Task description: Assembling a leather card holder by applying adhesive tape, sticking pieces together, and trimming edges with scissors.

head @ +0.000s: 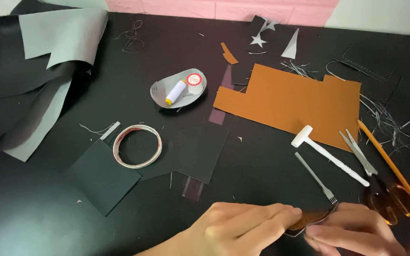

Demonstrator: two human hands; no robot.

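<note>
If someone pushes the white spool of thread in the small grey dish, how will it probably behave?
The white spool of thread lies on its side, so it would probably roll. The shallow grey dish curves up at its rim, which may stop it. It looks small and likely light, so a gentle push could move it against the second spool.

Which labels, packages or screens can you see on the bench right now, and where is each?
Round label: on top of a white spool in the small grey dish, centre of the black table; red ring around a white middle, print too small to tell.
No packages, signs or screens in view.
</note>
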